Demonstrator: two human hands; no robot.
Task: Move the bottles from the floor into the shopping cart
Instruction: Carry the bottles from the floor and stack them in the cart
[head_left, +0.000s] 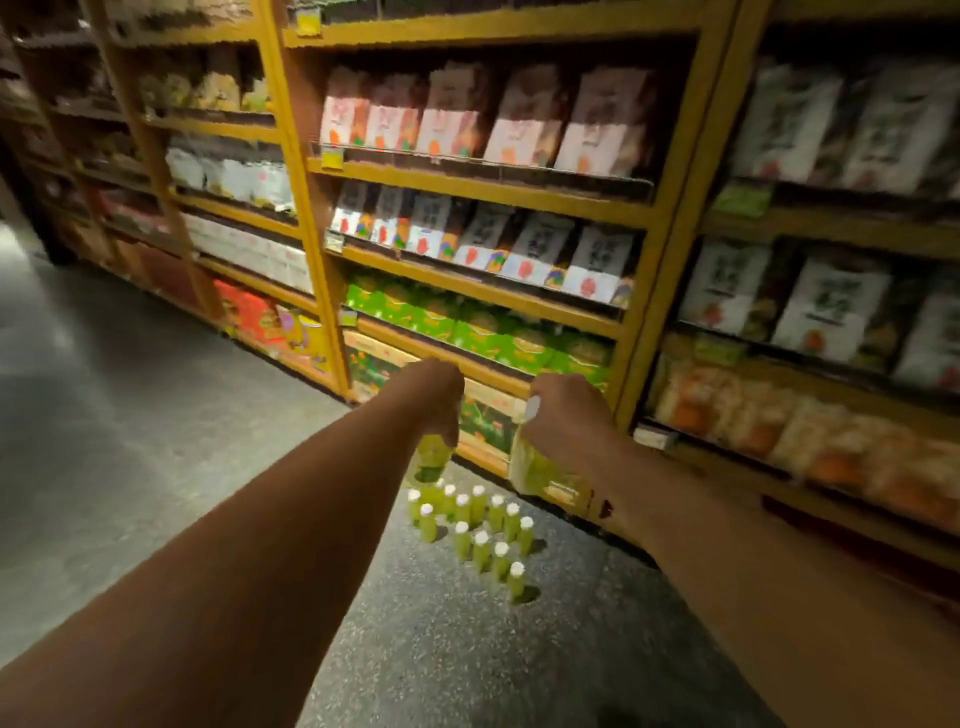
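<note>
Our arms reach forward and down: the left hand (434, 395) curls from above round the top of one green bottle (432, 460), and the right hand (563, 410) curls round a second bottle (540, 467) just under its white cap (532, 408). We judge them light, stiff and somewhat slippery, so best held at the neck. Further away, the other bottles (480, 551) stand on the floor (208, 415) before the yellow shelf (488, 291); no cart shows.

Both my arms bare, stretched forward, converging toward frame centre. Left arm (249, 525) runs from lower left corner up to centre; left hand (435, 395) knuckles up, fingers curled down round top of green bottle (434, 460). Right arm (727, 535) comes in from lower right; right hand (563, 410) fisted, back toward camera, gripping second bottle (537, 467) by neck. Hands roughly level, near each other, not touching.
</note>
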